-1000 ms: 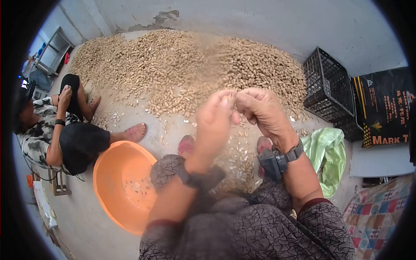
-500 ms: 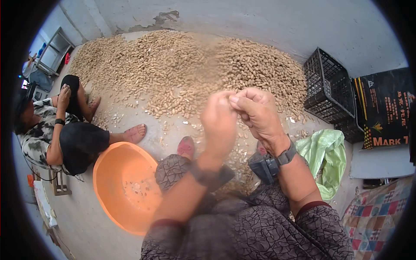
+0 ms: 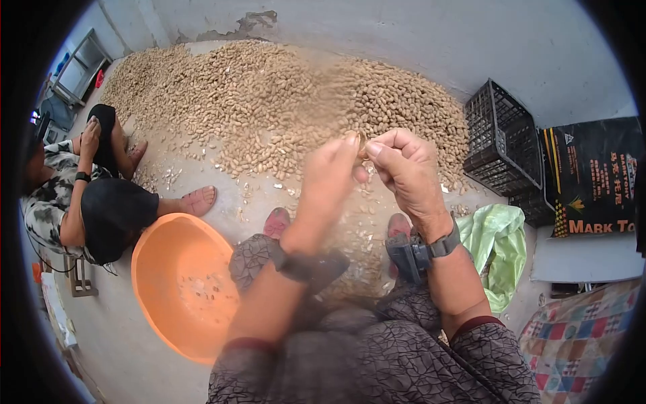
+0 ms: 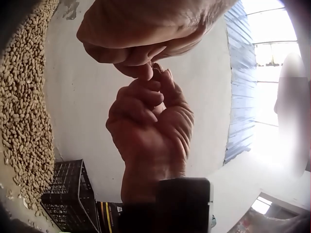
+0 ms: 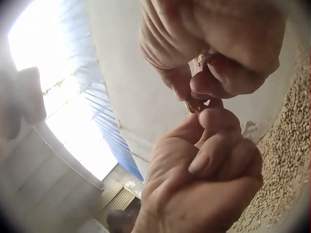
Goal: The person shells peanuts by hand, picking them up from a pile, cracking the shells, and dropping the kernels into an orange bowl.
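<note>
Soft, fairly even daylight fills the head view, leaving only faint shadows on the floor [image 3: 134,330]. A black fisheye rim with a bluish fringe encloses it, curving the wall [image 3: 377,34] and darkening the edge of the checked cloth [image 3: 585,337] at near right. A hazy smudge blurs part of the peanut pile [image 3: 235,94]; the left hand [image 3: 328,178] is smeared, while the right hand [image 3: 412,176] looks crisper. The peanut [image 3: 363,145] at their fingertips lacks clear detail. In both wrist views, a window [image 4: 267,29] glares white, washing out the blue corrugated sheet [image 4: 241,82] beside it and leaving the hands shaded.
</note>
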